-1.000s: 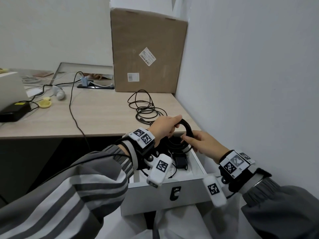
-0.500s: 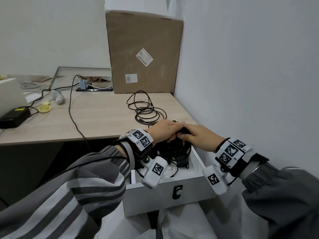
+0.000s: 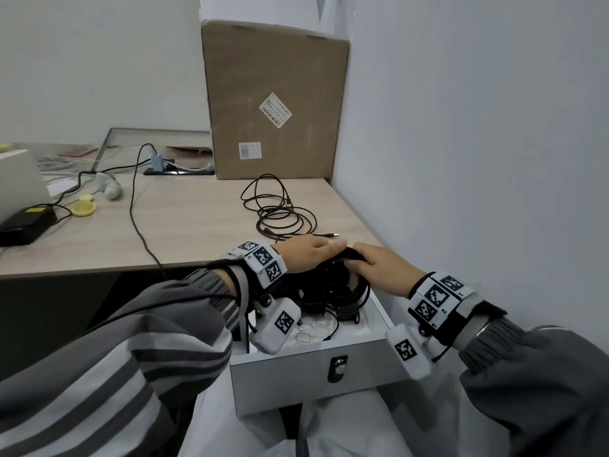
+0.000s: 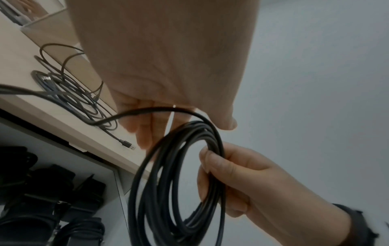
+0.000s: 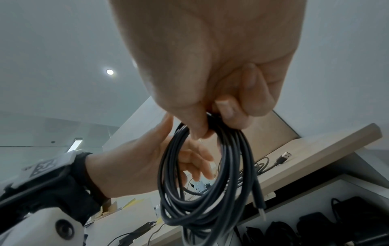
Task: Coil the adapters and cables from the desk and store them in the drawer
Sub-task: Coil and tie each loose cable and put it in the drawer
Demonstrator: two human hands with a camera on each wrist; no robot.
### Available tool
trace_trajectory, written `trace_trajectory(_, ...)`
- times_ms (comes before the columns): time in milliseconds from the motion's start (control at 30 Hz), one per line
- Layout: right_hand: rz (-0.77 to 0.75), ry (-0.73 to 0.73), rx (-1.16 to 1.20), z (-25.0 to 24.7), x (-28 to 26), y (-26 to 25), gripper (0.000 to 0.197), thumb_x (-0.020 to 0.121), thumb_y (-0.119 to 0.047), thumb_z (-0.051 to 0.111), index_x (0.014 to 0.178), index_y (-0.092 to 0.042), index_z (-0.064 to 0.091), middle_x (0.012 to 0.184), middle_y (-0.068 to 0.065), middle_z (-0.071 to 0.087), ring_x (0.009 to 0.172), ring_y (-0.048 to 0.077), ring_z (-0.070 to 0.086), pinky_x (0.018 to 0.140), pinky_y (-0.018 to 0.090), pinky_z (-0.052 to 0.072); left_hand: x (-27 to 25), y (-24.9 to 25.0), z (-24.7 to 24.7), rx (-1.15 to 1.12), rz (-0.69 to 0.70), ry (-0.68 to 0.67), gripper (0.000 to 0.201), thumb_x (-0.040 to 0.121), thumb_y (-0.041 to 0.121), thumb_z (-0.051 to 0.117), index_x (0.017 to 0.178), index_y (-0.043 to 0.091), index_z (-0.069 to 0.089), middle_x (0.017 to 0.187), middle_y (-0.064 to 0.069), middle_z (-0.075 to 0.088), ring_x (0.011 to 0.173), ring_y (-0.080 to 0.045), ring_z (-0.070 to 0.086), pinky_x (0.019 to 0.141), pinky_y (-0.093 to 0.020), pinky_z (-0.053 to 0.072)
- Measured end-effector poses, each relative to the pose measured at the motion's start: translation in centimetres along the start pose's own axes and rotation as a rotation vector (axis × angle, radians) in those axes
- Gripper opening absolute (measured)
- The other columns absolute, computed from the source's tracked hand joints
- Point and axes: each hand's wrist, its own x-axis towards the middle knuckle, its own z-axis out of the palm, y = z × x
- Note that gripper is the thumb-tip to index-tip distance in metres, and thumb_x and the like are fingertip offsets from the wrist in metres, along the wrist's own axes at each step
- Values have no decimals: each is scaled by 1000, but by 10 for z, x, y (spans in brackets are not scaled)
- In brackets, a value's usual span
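- Here, the cardboard box is standing at the upper centre of the head view, at the back of the desk against the wall.
- The desk is stretching across the left and middle of that frame, carrying a loose black cable just behind the hands.
- The white drawer is sitting pulled out at lower centre, holding dark adapters and cords.
- The coiled cable is hanging over the open drawer at the frame's centre, its loops bunched together.
- The right hand is gripping the top of the coil, fingers and thumb curled around the bundle.
- The left hand is touching the coil from the left, with its fingers mostly straight and a single strand crossing them.
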Motion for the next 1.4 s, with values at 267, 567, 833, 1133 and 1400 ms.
trace_trajectory(267, 33, -13, -52, 7, -5, 9, 12, 97, -30, 48, 105, -22, 52, 93, -3, 59, 90, 16, 56, 77, 28, 42, 10, -10, -13, -10, 80, 123, 37, 91, 43, 59, 63, 20, 65, 59, -10, 47, 54, -16, 40, 55, -30, 32)
trace_trajectory(567, 76, 111, -11, 8, -1, 10, 20, 97, -27, 47, 83, -12, 47, 75, 3, 58, 74, 21, 54, 67, 31, 40, 8, -12, -9, -113, 33, 350, 41, 93, 37, 58, 66, 7, 68, 37, 8, 34, 37, -6, 37, 43, -14, 26)
trace_trajectory(833, 138, 268, 126, -3, 10, 8, 18, 98, -25, 48, 83, -14, 51, 74, -2, 53, 77, 19, 51, 63, 26, 30, 7, -20, 6, -172, -26, 198, 34, 95, 49, 46, 87, 19, 58, 72, 5, 53, 69, -10, 52, 65, -24, 38)
trace_trajectory(1133, 177, 383, 342, 0, 19, -4, 25, 98, -27, 45, 90, -4, 53, 80, 6, 56, 75, 20, 50, 64, 31, 36, 6, -6, 15, -823, 18, 188, 21, 101, 27, 46, 93, 14, 61, 85, 3, 67, 71, 0, 62, 59, -12, 44)
trace_trajectory(1400, 219, 330, 534, 12, 19, -7, 18, 99, -25, 44, 94, -11, 53, 63, -4, 55, 50, 11, 45, 51, 24, 35, 7, 0, 12, -1113, 27, 205, 23, 103, 15, 39, 83, 9, 50, 52, 7, 44, 48, -6, 45, 52, -15, 39)
